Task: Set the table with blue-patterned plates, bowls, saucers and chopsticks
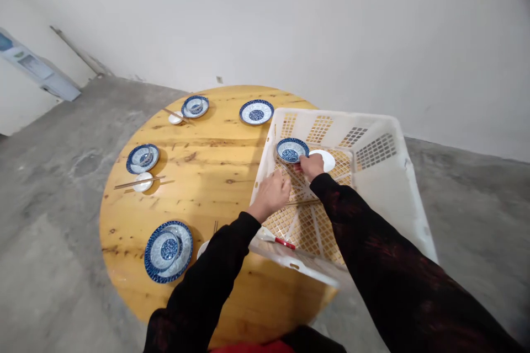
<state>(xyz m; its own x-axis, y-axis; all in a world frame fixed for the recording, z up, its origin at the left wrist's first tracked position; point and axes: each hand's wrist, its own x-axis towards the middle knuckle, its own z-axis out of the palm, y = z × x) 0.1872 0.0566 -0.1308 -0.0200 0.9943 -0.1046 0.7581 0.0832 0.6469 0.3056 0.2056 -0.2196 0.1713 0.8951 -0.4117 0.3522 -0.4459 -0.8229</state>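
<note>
My right hand (311, 166) grips the near right edge of a blue-and-white bowl (292, 150), holding it inside the white plastic basket (399, 187). Just beyond that hand is a plain white dish (327, 161), partly hidden by it. My left hand (273, 194) hovers over the left side of the basket, apart from the bowl. Its fingers are curled in, and the inside of the hand is hidden. A white spoon (266, 234) and a red-handled item (285, 243) lie in the basket's near left corner.
The round wooden table (215, 176) bears several place settings along its left side. A blue-rimmed plate (256, 112) lies at the back, beside the basket. Chopsticks rest across a small white dish (143, 182). A water dispenser (39, 69) stands far left, near the wall.
</note>
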